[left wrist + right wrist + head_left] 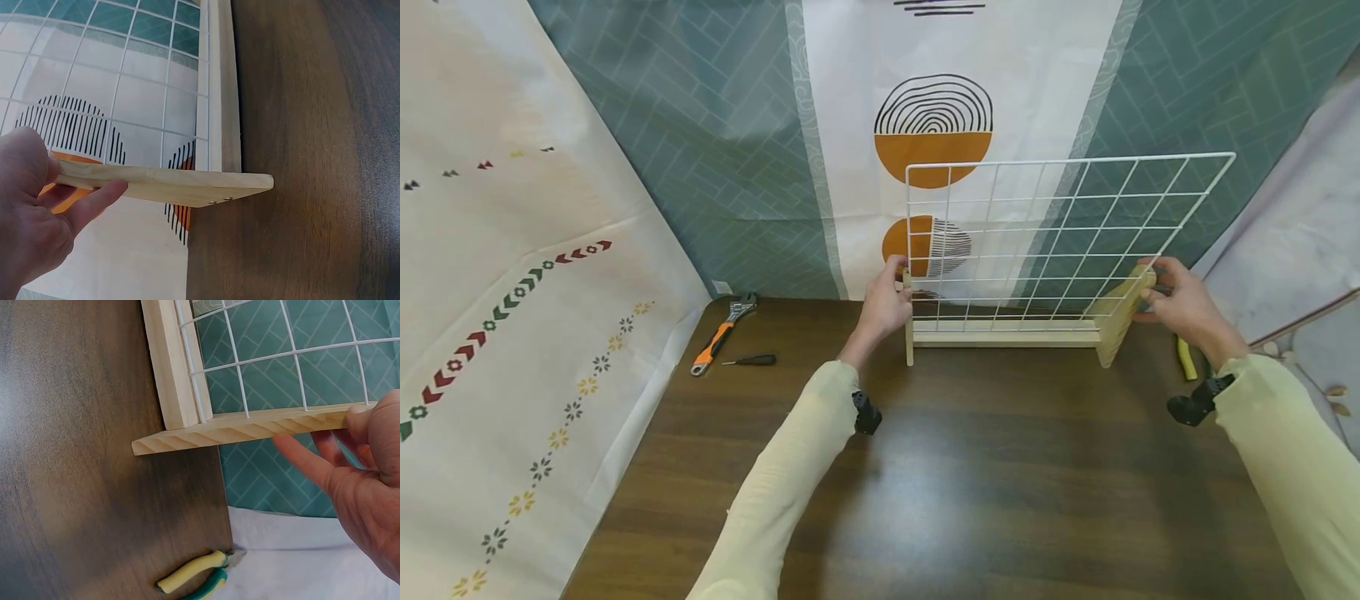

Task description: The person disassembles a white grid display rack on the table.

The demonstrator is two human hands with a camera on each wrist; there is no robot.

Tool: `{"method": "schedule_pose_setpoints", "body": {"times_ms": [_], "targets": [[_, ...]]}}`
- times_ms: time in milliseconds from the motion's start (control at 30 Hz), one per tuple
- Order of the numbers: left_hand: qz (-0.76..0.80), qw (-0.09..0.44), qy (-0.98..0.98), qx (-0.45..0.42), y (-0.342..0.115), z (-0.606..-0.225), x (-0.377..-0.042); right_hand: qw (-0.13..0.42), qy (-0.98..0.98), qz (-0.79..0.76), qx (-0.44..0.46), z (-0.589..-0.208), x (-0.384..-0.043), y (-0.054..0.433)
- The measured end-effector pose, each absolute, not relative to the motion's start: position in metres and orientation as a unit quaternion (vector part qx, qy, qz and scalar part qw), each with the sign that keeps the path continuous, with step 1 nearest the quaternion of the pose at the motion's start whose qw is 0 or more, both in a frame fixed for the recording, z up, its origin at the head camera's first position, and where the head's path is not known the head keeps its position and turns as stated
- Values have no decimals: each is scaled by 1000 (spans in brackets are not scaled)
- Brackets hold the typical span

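Note:
A wooden stand with a white wire grid [1071, 160] rises at the back of the brown table. Its low wooden rail [1003, 340] joins two side panels. My left hand [886, 304] grips the upper part of the left side panel [156, 178], thumb on one face and fingers on the other. Two small metal screw heads [220, 200] show near that panel's lower end. On the opposite side, my right hand [1187, 308] holds the right side panel [250, 430] by its upper end. The grid stands between the panels, leaning back.
On the left of the table [970, 483] lie an orange-handled adjustable wrench [721, 339] and a small dark screwdriver [756, 360]. Yellow-and-green pliers [194, 572] lie beyond the right panel, by the right-hand cloth. A patterned cloth [737, 167] hangs close behind the stand.

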State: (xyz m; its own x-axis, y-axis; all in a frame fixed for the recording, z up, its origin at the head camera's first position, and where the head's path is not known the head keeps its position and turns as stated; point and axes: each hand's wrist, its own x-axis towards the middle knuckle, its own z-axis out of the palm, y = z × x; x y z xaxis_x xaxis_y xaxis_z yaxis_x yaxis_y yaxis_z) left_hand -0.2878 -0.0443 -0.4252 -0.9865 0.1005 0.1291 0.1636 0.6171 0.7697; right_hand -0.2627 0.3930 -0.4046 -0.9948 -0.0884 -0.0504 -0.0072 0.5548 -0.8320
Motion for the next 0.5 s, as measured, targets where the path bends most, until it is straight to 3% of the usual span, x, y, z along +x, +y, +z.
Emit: {"method": "schedule_pose_setpoints", "body": {"times_ms": [500], "targets": [[-432,47,-897,-84,-47,-428,-283,30,878,-476,-36,-407,-261,391]]}}
